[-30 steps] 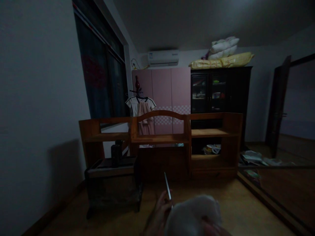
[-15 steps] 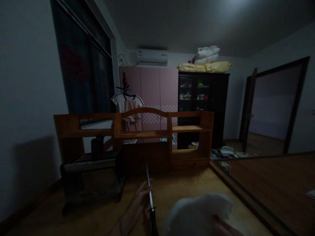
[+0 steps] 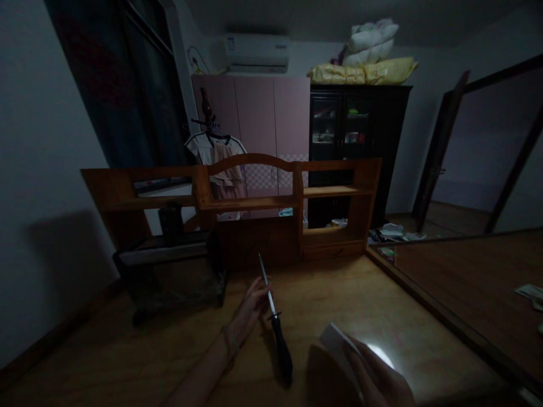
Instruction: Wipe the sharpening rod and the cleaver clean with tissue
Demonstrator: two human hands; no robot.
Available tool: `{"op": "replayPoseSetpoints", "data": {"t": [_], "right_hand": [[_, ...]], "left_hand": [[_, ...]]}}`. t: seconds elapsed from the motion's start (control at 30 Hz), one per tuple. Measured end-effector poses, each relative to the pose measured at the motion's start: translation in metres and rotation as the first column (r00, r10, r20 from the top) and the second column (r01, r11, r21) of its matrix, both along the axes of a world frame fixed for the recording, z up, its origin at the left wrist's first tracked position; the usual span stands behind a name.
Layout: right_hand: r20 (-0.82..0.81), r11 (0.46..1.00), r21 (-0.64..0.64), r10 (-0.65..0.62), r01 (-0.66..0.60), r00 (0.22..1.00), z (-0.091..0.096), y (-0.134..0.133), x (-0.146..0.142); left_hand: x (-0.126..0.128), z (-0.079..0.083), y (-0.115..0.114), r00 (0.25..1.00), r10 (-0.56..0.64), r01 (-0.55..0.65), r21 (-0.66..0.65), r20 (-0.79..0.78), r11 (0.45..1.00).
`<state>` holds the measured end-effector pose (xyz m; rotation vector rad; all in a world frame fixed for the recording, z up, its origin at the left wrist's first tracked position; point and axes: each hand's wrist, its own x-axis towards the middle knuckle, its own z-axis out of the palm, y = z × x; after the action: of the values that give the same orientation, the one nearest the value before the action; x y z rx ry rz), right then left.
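My left hand reaches forward over the wooden surface and its fingers are closed on the thin metal shaft of a tool. The tool's black handle points back toward me and its tip points at the wooden shelf unit. My right hand is at the bottom right edge, closed on a white flat thing, a cloth or a sheet; I cannot tell which. The room is dim.
A dark box-like stand sits left of the shelf unit. Behind are a pink wardrobe, a black glass-door cabinet with bedding on top, hanging clothes and an open doorway. A raised wooden edge runs along the right.
The view has tilted down and nearer to the surface. My left arm has stretched forward with the tool. The white thing in my right hand now looks flatter and smaller.
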<state>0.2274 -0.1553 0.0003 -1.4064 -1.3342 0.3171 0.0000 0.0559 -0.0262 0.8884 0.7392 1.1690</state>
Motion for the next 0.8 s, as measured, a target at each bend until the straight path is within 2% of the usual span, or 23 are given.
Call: {"op": "replayPoseSetpoints", "data": {"t": [0.07,0.13,0.2,0.27,0.37,0.47,0.6,0.73,0.8], "right_hand": [[0.083,0.999,0.035,-0.021,0.018,0.996,0.008,0.006,-0.006],[0.172,0.997,0.075,-0.033,0.021,0.984,0.018,0.016,-0.023],[0.306,0.989,0.099,0.071,-0.106,0.949,0.022,0.028,-0.050],[0.395,0.979,0.081,0.141,-0.188,0.908,0.018,0.040,-0.077],[0.531,0.965,0.049,0.192,-0.256,0.825,-0.004,0.055,-0.108],[0.586,0.962,0.079,0.167,-0.262,0.793,-0.034,0.065,-0.119],[0.567,0.953,0.173,0.110,-0.249,0.816,-0.064,0.074,-0.115],[0.570,0.913,0.189,0.197,-0.361,0.798,-0.080,0.075,-0.106],[0.526,0.916,0.183,0.216,-0.358,0.823,-0.085,0.073,-0.105]], "left_hand": [[0.000,0.000,0.000,1.000,0.010,-0.010,0.000,-0.007,1.000],[0.000,0.003,-0.002,1.000,0.003,-0.003,-0.005,0.002,1.000],[0.000,0.006,-0.004,1.000,-0.015,0.015,-0.007,0.023,1.000],[0.000,0.008,-0.005,0.999,-0.034,0.034,-0.013,0.024,0.999],[-0.001,0.008,-0.004,0.998,-0.058,0.059,-0.024,0.014,0.998],[-0.001,0.006,-0.003,0.998,-0.045,0.045,-0.005,0.040,0.999],[-0.002,0.003,-0.003,0.999,-0.037,0.036,0.018,0.036,0.999],[-0.002,0.003,-0.003,0.998,-0.030,0.031,-0.011,0.048,0.999],[-0.003,0.003,-0.003,0.996,-0.040,0.042,-0.018,0.078,0.999]]}}
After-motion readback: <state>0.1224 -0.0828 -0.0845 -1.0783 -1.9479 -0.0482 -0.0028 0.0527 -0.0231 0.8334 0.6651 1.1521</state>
